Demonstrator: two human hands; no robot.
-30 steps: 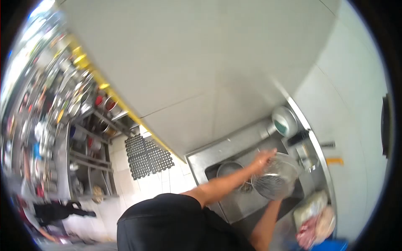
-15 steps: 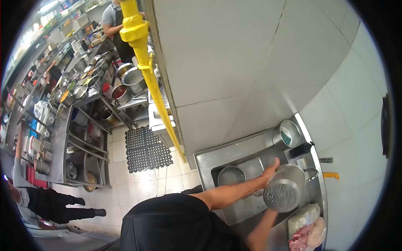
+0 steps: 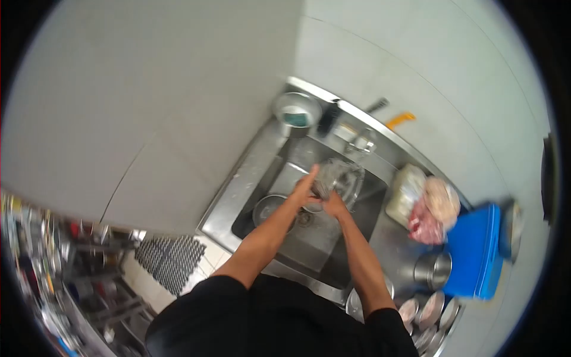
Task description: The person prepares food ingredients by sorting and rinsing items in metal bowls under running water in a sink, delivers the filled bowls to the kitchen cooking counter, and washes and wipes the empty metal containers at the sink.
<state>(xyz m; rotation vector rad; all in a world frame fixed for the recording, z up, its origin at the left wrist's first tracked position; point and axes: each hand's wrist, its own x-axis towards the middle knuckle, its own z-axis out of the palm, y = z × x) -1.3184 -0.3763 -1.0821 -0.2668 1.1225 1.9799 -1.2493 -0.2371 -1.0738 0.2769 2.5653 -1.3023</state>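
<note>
Over the sink basin (image 3: 321, 247), both hands are close together at a shiny metal pot (image 3: 342, 178), blurred by motion with water about it. My left hand (image 3: 305, 189) is at its left side, fingers stretched along it and partly smeared. My right hand (image 3: 334, 205) is at its near side, with the fingertips hidden. A round metal bowl (image 3: 270, 209) stands in the basin, left of my left forearm. The drain (image 3: 304, 219) shows just below the hands.
A metal pot with a green scrubber (image 3: 295, 117) stands at the sink's back corner. Behind the basin are a tap (image 3: 363, 143) and an orange handle (image 3: 401, 120). Bagged food (image 3: 434, 208), a blue plastic container (image 3: 476, 253) and a steel pot (image 3: 433, 269) are on the right.
My view has swung right, to face the sink. The pot, earlier tilted with its inside showing, is now lower over the basin, and both hands have come closer together.
</note>
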